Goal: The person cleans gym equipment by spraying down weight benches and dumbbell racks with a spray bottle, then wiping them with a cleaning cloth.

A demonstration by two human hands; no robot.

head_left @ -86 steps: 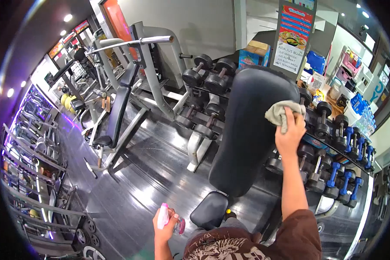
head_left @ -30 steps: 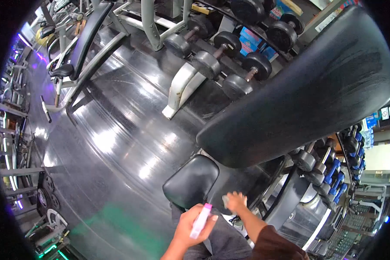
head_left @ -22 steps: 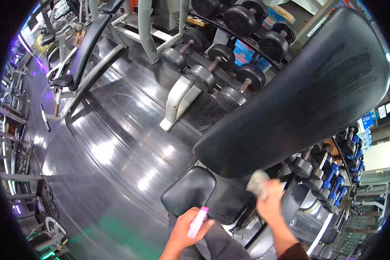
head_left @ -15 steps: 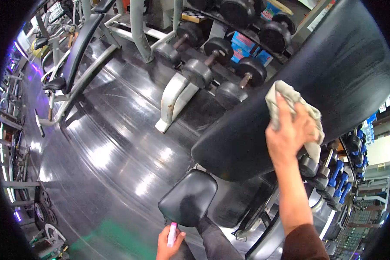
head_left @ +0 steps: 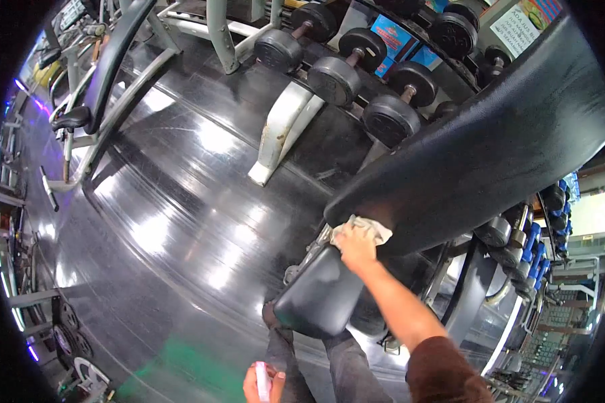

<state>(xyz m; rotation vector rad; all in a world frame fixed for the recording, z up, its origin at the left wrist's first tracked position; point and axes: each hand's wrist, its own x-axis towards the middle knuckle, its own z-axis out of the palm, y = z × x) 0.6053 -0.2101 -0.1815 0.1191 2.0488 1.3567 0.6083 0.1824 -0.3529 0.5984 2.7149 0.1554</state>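
Observation:
My right hand (head_left: 357,250) presses a pale, crumpled cloth (head_left: 373,228) against the lower end of a long black padded backrest (head_left: 477,161), close to where it meets the small black seat (head_left: 321,294). The fingers are bent over the cloth. Low in the view, my left hand (head_left: 267,388) is closed around a small pink and white object (head_left: 262,381), whose lower part is cut off by the frame edge. Below the seat, my legs in dark trousers show on both sides.
Several black dumbbells (head_left: 333,80) sit on a rack behind the bench, with a white metal foot (head_left: 279,127) before it. Another exercise bench (head_left: 117,60) stands at upper left. More dumbbells, some blue (head_left: 532,236), are at right. The floor is dark and shiny.
My right hand has moved down and left with the cloth, from the middle of the backrest to its lower end. The view has shifted, and my left hand still holds the pink and white object.

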